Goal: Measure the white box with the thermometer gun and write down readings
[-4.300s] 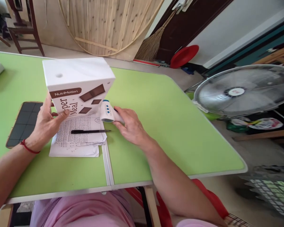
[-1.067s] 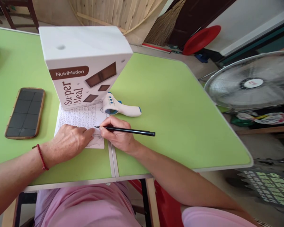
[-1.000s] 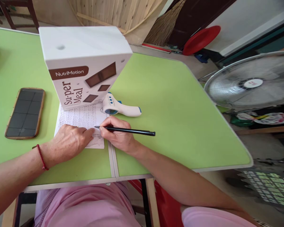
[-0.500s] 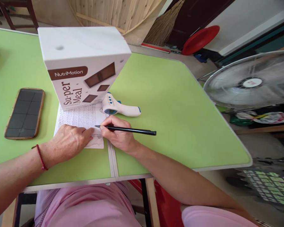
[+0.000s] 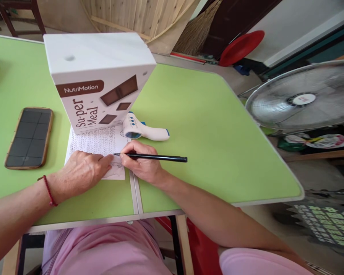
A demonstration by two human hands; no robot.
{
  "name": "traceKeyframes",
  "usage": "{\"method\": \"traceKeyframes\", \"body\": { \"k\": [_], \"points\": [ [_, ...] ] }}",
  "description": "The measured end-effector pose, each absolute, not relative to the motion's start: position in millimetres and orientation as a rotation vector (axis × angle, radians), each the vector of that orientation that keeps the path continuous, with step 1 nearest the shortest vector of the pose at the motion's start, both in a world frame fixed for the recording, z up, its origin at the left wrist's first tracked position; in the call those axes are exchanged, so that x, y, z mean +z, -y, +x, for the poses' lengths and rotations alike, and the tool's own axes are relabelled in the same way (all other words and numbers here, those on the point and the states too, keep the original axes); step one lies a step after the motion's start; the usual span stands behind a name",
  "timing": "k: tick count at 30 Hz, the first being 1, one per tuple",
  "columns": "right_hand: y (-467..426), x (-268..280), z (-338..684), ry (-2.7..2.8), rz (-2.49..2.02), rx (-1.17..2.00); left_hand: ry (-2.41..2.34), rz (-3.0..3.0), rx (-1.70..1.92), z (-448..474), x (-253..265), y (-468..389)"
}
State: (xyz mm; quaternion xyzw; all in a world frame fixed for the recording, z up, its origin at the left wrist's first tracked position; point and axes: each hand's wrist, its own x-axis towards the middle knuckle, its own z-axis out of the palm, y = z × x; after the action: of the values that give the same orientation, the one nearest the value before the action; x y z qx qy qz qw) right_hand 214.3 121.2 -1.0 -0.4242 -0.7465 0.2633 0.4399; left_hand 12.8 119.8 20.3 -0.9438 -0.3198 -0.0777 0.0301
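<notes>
A sheet of paper [image 5: 93,142] covered in rows of small handwriting lies on the green table. My left hand [image 5: 84,170] rests flat on its lower part, fingers stretched toward the right. In my right hand [image 5: 141,164] is a black pen [image 5: 160,157], pinched near its tip, which points left at the paper beside my left fingertips. A white NutriMotion box [image 5: 97,88] stands at the sheet's far edge. Against the box's right corner lies a white and blue infrared thermometer [image 5: 145,131], just beyond my right hand.
A phone in a brown case [image 5: 29,137] lies left of the paper. The green table [image 5: 203,133] has a metal seam under my right wrist. Off its right edge stands a fan [image 5: 301,99]. A red basin [image 5: 241,47] and a straw broom [image 5: 196,32] are farther back.
The whole view has shifted very slightly. Both hands, the pen and the paper keep nearly the same places.
</notes>
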Motion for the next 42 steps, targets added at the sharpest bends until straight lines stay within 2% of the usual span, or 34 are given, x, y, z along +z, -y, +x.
{"method": "traceKeyframes", "body": {
  "k": [6, 20, 42],
  "points": [
    [-122.3, -3.0, 216.3, 1.813, -1.079, 0.573, 0.974, -2.899, -0.268, 12.9, 21.5, -119.9],
    [-121.6, 0.5, 215.7, 1.841, -1.098, 0.664, 0.975, -2.914, -0.268, 12.4, 22.8, -120.0],
    [-121.9, -2.6, 214.4, 1.822, -1.09, 0.621, 0.983, -2.927, -0.247, 12.0, 21.8, -119.8]
  ]
}}
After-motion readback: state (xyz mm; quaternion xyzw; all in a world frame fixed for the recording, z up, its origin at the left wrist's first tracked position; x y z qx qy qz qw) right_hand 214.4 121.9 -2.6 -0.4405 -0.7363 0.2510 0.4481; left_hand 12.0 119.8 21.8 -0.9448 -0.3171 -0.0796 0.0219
